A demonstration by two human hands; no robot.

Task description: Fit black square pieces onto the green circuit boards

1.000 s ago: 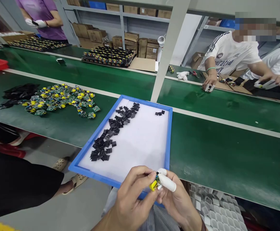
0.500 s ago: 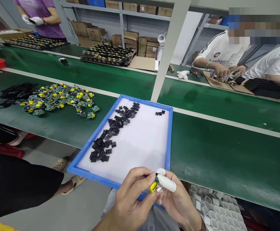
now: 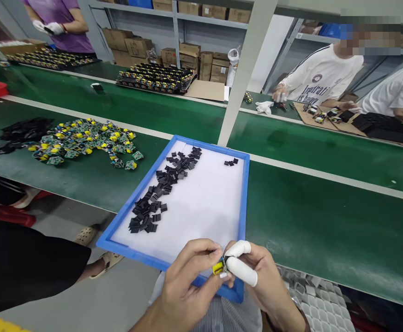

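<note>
My left hand point(image 3: 190, 276) pinches a small circuit board with a yellow component point(image 3: 218, 268) over the near edge of a blue-rimmed tray point(image 3: 135, 255). From the other side my right hand point(image 3: 253, 267), with white covers on two fingers, closes on the same board; a bit of black shows at its fingertips. Many small black plastic pieces point(image 3: 159, 189) lie along the tray's left side on its white bottom. A few more black pieces point(image 3: 231, 162) sit apart near its far right corner.
Left of the tray is a pile of circuit boards point(image 3: 90, 138) with yellow parts, beside black strips point(image 3: 26, 131). White plastic housings point(image 3: 321, 304) stand below at right. A metal post point(image 3: 244, 69) rises behind the tray. Co-workers sit across the green conveyor point(image 3: 146, 113).
My right fingers have shifted and spread slightly around the board, which has turned a little. Across the belt, a co-worker has leaned back and reached a hand toward the red-handled tool.
</note>
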